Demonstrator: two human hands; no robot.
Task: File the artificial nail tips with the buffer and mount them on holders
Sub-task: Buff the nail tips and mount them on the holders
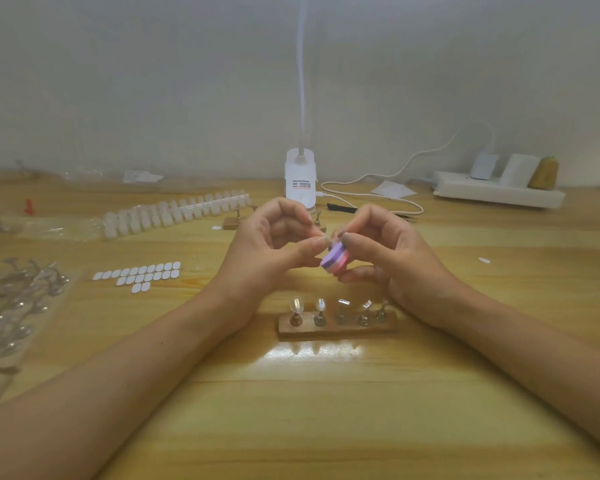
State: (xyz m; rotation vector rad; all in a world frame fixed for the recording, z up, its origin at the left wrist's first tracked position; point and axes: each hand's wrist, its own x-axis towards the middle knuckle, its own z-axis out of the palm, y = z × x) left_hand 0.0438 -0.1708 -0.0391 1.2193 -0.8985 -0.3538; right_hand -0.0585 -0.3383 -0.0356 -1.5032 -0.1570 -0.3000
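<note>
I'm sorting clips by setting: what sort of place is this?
Likely a nail work desk, perhaps at home: a wooden table with a strip of nail tips, a holder stand and a desk lamp.

lamp base (300,178), power strip (496,192), white cable (417,157)

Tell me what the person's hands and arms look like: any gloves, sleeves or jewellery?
No gloves: the left hand and right hand are bare, with no rings or watch showing. Both forearms are bare, no sleeves in view. The thumbnails look greyish.
</note>
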